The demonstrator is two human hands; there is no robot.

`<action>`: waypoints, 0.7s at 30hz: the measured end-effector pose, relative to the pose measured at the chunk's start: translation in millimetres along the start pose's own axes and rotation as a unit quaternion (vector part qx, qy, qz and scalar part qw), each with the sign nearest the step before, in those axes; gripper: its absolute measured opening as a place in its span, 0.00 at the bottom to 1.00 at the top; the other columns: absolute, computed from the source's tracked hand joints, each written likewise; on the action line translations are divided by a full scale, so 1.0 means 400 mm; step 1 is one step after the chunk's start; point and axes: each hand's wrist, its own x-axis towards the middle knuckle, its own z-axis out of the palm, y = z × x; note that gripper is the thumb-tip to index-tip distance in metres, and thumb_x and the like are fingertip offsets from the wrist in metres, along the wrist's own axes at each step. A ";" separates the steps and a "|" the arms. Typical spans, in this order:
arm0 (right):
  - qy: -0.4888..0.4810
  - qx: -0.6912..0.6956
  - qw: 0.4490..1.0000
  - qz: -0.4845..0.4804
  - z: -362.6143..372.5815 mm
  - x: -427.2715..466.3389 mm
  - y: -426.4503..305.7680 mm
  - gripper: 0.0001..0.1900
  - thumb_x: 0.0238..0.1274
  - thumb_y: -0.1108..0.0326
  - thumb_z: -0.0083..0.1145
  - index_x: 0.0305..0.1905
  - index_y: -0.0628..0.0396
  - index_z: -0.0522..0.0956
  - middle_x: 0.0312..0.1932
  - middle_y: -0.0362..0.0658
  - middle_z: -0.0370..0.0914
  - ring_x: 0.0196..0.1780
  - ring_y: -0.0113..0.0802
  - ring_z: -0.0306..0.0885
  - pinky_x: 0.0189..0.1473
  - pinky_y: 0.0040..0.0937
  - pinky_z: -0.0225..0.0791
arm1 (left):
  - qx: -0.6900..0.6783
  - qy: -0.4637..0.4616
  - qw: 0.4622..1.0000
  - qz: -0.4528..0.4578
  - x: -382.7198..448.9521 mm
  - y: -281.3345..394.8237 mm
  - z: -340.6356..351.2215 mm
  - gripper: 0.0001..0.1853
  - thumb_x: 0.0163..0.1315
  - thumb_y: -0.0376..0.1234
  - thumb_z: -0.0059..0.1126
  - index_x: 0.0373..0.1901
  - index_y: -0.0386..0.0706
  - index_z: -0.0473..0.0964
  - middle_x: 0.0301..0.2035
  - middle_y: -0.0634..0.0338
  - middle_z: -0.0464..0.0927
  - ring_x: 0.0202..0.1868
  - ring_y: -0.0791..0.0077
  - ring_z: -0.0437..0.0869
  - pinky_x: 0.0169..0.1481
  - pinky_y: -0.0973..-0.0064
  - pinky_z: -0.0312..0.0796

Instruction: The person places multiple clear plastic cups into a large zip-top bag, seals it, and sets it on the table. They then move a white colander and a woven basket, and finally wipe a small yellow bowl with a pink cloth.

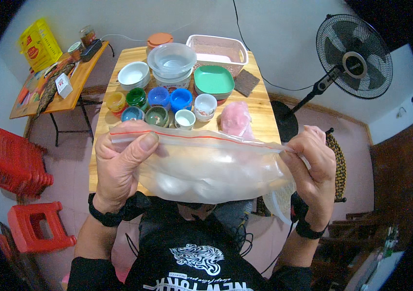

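A translucent zip-seal plastic bag (213,174) with a red line along its top edge is stretched between my hands, over the table's near edge. My left hand (122,160) pinches the left end of the seal, thumb on top. At the other end, my right hand (310,156) grips the seal's right corner with curled fingers. The bag is puffed out, with rounded pale shapes at its bottom; I cannot tell whether these are contents or folds. Just beyond it lies a pink plastic-wrapped bundle (236,118), partly hidden by the bag.
Several coloured glass cups (158,98), white bowls (133,74), clear plastic bowls (172,60), green square dishes (213,80), a brown scouring pad (247,83) and a pink basket (243,56) crowd the wooden table (117,56). A fan (354,65) stands right; red stools (17,162) stand left.
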 end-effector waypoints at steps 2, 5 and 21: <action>0.004 0.010 1.000 -0.001 -0.001 -0.003 -0.003 0.07 0.50 0.74 0.65 0.28 0.59 0.75 0.24 0.43 0.72 0.30 0.41 0.70 0.46 0.37 0.61 | 0.010 0.001 1.000 0.005 -0.004 0.000 -0.004 0.08 0.62 0.31 0.66 0.37 0.36 0.80 0.30 0.57 0.83 0.34 0.74 0.84 0.45 0.76 0.75; 0.020 0.046 0.998 0.035 0.003 -0.018 -0.006 0.07 0.49 0.74 0.66 0.29 0.59 0.76 0.25 0.43 0.73 0.31 0.39 0.71 0.45 0.35 0.62 | -0.006 0.009 1.000 -0.006 -0.013 -0.004 -0.008 0.08 0.63 0.31 0.66 0.38 0.36 0.80 0.30 0.57 0.83 0.34 0.73 0.84 0.45 0.76 0.75; 0.086 0.251 0.937 0.226 0.026 -0.074 -0.011 0.06 0.64 0.73 0.60 0.33 0.63 0.75 0.27 0.38 0.76 0.32 0.21 0.72 0.35 0.20 0.64 | -0.087 -0.005 0.996 0.036 -0.035 -0.033 -0.045 0.12 0.70 0.35 0.56 0.50 0.37 0.76 0.46 0.57 0.82 0.48 0.73 0.83 0.57 0.72 0.75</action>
